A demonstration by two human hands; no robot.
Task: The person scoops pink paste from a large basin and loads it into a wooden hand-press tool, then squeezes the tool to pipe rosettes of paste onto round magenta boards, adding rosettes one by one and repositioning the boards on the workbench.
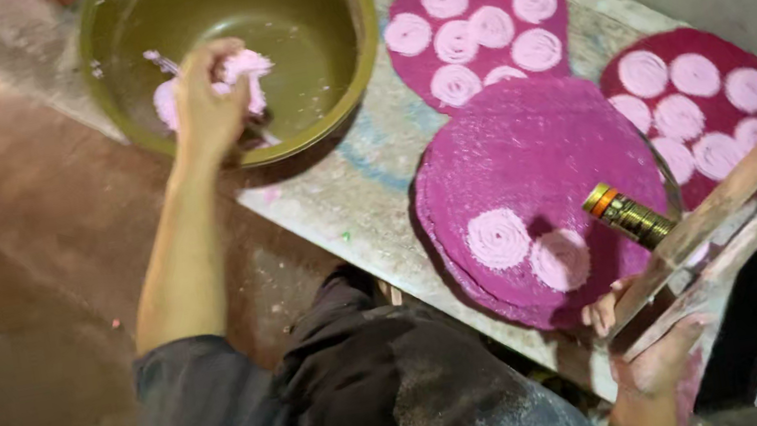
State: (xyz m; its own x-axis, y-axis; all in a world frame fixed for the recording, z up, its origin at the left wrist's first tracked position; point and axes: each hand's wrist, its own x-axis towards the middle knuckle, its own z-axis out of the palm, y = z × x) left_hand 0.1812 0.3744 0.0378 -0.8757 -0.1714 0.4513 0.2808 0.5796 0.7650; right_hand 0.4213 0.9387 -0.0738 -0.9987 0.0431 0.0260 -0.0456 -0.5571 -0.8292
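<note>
My left hand reaches into a large olive-green bowl and closes on a lump of pale pink dough. My right hand grips the handles of a wooden press with a brass cylinder. The press hangs over the near magenta round mat, which carries two pink dough spirals. Part of my right hand is hidden behind the wooden handles.
Two more magenta mats, one at the back and one at the right, each hold several pink spirals. All lie on a worn whitish board. The reddish floor lies at the left; my dark-clothed knee is below.
</note>
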